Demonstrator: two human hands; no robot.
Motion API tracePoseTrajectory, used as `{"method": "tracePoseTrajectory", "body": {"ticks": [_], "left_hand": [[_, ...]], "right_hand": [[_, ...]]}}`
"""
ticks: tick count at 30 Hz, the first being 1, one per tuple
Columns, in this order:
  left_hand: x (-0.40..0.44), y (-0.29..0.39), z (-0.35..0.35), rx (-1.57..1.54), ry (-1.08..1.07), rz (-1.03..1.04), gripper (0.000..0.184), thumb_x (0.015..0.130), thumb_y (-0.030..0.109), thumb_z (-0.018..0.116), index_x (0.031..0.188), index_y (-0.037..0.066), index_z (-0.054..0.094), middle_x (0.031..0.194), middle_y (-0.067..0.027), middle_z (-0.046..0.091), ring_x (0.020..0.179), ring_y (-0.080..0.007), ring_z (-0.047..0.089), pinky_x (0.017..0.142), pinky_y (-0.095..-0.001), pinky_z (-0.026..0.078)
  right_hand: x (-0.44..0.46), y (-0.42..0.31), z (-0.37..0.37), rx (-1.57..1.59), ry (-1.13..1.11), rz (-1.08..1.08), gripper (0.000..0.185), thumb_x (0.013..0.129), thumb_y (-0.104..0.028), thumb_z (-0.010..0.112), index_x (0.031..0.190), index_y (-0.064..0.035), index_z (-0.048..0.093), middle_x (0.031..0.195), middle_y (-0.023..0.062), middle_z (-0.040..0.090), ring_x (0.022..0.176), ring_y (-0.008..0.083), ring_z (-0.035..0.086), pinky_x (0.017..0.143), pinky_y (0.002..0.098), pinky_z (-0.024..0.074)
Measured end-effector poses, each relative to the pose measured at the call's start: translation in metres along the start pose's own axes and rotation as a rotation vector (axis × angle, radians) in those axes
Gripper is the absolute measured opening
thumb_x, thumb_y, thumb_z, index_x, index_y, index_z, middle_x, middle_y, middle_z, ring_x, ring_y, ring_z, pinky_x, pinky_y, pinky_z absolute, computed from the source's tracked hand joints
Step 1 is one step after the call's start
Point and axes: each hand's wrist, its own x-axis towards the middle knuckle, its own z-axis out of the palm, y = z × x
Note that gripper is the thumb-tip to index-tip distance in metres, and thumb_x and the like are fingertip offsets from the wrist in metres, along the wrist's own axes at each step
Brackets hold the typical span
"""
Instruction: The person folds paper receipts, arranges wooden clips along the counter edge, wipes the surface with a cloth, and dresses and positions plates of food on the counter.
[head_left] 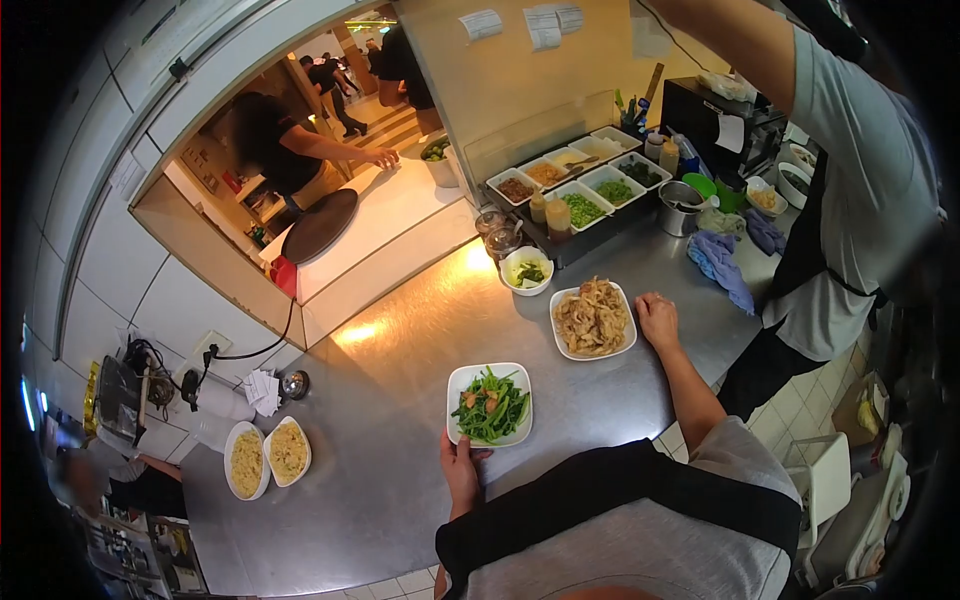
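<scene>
My left hand (462, 468) grips the near-left edge of a square white plate of stir-fried greens (490, 404), with the thumb by the rim and fingers reaching underneath. To the right, my right hand (657, 322) rests on the steel counter in a loose fist. It lies just beside a white square dish (570, 351) heaped with browned, fried-looking food (593, 317); whether it touches the rim I cannot tell. A small white bowl of greens in liquid (527, 271) stands behind these dishes.
Two white dishes of fried rice (247, 462) stand at the left. A topping tray (612, 185), metal pot (681, 210) and blue cloth (722, 268) line the back right. One co-worker (850, 180) stands close on the right; another person (290, 150) is beyond the hatch, near a dark round tray (320, 228).
</scene>
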Motion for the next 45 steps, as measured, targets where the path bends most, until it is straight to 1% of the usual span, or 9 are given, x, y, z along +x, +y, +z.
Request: {"method": "tracePoseTrajectory", "body": {"ticks": [6, 18, 26, 32, 38, 41, 44, 45], "left_hand": [[-0.002, -0.013, -0.002, 0.176, 0.012, 0.108, 0.038, 0.095, 0.007, 0.046, 0.131, 0.000, 0.043, 0.105, -0.0086, 0.060, 0.076, -0.0121, 0.059, 0.054, -0.0248, 0.053], [-0.006, -0.006, 0.005, 0.183, 0.024, 0.150, 0.031, 0.094, 0.007, 0.048, 0.124, -0.001, 0.048, 0.097, -0.0080, 0.061, 0.069, -0.0111, 0.058, 0.053, -0.0239, 0.051], [-0.006, -0.006, 0.005, 0.186, 0.031, 0.146, 0.031, 0.094, 0.006, 0.047, 0.124, -0.002, 0.048, 0.097, -0.0086, 0.060, 0.069, -0.0114, 0.058, 0.053, -0.0239, 0.051], [-0.005, -0.010, 0.003, 0.180, 0.027, 0.148, 0.034, 0.094, 0.006, 0.048, 0.127, -0.001, 0.047, 0.099, -0.0090, 0.060, 0.071, -0.0117, 0.058, 0.052, -0.0241, 0.052], [-0.004, -0.010, 0.003, 0.179, 0.030, 0.158, 0.034, 0.094, 0.005, 0.047, 0.127, -0.001, 0.047, 0.100, -0.0088, 0.060, 0.072, -0.0117, 0.059, 0.052, -0.0242, 0.052], [-0.006, -0.005, 0.007, 0.168, 0.038, 0.147, 0.034, 0.094, 0.005, 0.047, 0.127, -0.001, 0.047, 0.100, -0.0086, 0.060, 0.072, -0.0116, 0.059, 0.052, -0.0241, 0.052], [-0.006, -0.007, 0.005, 0.168, 0.030, 0.153, 0.034, 0.094, 0.005, 0.047, 0.128, -0.001, 0.047, 0.100, -0.0084, 0.060, 0.072, -0.0114, 0.059, 0.053, -0.0238, 0.052], [-0.005, -0.008, 0.004, 0.171, 0.024, 0.161, 0.035, 0.094, 0.005, 0.047, 0.128, -0.001, 0.047, 0.100, -0.0083, 0.060, 0.072, -0.0114, 0.059, 0.053, -0.0237, 0.052]], "right_hand": [[-0.001, -0.005, -0.001, -0.039, 0.015, -0.018, 0.019, 0.086, -0.024, 0.058, 0.084, -0.0063, 0.066, 0.088, 0.0138, 0.065, 0.086, 0.0316, 0.061, 0.078, 0.0434, 0.0433], [0.000, -0.004, -0.001, -0.031, 0.010, -0.003, 0.019, 0.086, -0.024, 0.058, 0.083, -0.0066, 0.066, 0.087, 0.0134, 0.065, 0.086, 0.0307, 0.061, 0.079, 0.0430, 0.0432], [0.000, -0.001, 0.002, -0.032, 0.034, -0.032, 0.019, 0.086, -0.024, 0.058, 0.083, -0.0063, 0.066, 0.086, 0.0137, 0.065, 0.086, 0.0310, 0.061, 0.076, 0.0434, 0.0431], [0.000, -0.003, -0.001, -0.016, 0.053, -0.055, 0.018, 0.085, -0.022, 0.059, 0.081, -0.0053, 0.065, 0.084, 0.0137, 0.065, 0.081, 0.0319, 0.062, 0.074, 0.0423, 0.0447], [0.000, -0.004, -0.001, -0.041, 0.057, -0.071, 0.018, 0.085, -0.022, 0.060, 0.081, -0.0054, 0.064, 0.083, 0.0138, 0.065, 0.080, 0.0326, 0.061, 0.073, 0.0424, 0.0445], [0.000, 0.001, 0.003, -0.028, 0.063, -0.087, 0.022, 0.087, -0.026, 0.057, 0.082, -0.0050, 0.064, 0.084, 0.0142, 0.065, 0.081, 0.0334, 0.061, 0.073, 0.0421, 0.0446], [0.000, -0.002, -0.003, 0.012, 0.001, -0.040, 0.029, 0.090, -0.031, 0.052, 0.088, -0.0061, 0.067, 0.087, 0.0136, 0.067, 0.083, 0.0326, 0.062, 0.077, 0.0410, 0.0444], [-0.001, -0.004, -0.009, 0.134, -0.070, 0.020, 0.032, 0.091, -0.033, 0.050, 0.093, -0.0067, 0.067, 0.089, 0.0146, 0.067, 0.085, 0.0334, 0.063, 0.079, 0.0407, 0.0445]]}}
